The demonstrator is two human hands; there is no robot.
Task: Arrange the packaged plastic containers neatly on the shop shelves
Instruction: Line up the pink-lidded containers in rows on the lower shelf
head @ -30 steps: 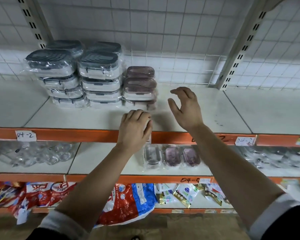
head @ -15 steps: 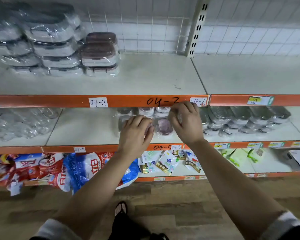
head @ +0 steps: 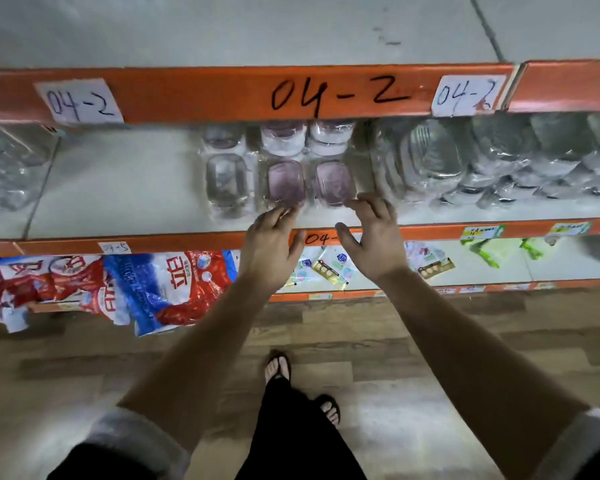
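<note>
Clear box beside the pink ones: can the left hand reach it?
Probably yes. The left hand is at the left pink box, and nothing blocks the clear box just beside it.

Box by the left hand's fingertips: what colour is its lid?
The box has a pale purple-pink lid under clear wrap; the head view shows it.
</note>
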